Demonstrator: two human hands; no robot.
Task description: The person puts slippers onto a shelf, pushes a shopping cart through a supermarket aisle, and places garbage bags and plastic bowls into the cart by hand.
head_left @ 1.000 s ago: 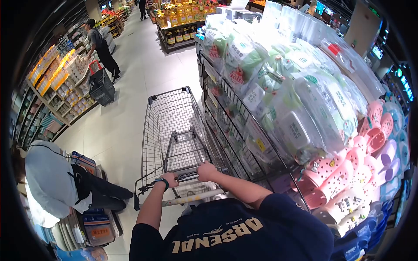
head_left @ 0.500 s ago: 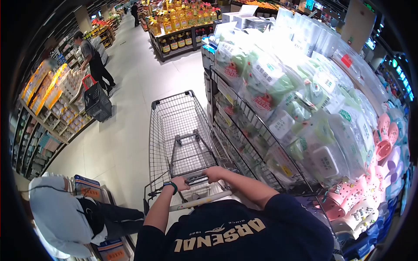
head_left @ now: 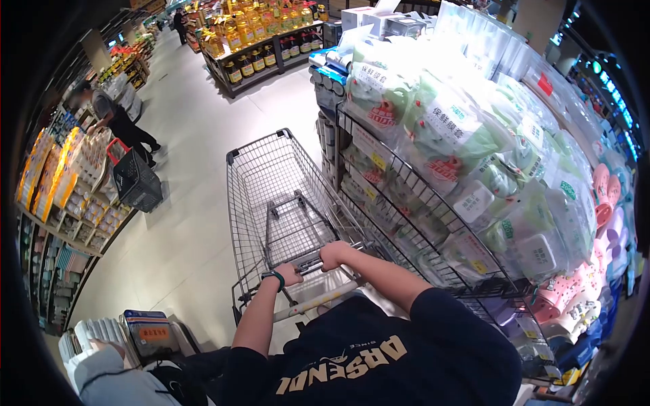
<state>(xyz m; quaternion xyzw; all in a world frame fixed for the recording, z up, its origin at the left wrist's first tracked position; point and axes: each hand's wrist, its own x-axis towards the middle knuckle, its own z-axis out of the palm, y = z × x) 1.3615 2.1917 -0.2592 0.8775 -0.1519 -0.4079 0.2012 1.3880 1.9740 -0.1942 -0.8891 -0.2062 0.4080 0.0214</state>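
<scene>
Curling around the dark-grey bar [head_left: 309, 263], the left hand [head_left: 290, 274] and right hand [head_left: 332, 256] hold the grey wire shopping cart [head_left: 268, 204] in a snug grip. It stands just beside a black wire rack [head_left: 421, 214]; veering right could scrape it or snag bulging clear-plastic packs [head_left: 450, 128].

Pretty basic gray wire shopping cart [head_left: 267, 172], dark corner caps [head_left: 284, 133] up front, upright on pale flooring [head_left: 183, 210], right beside a black rack [head_left: 443, 215].

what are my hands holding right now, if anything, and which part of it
The shopping cart: your left hand and right hand both grip the grey crossbar at its near end, beyond the pale bar.
</scene>
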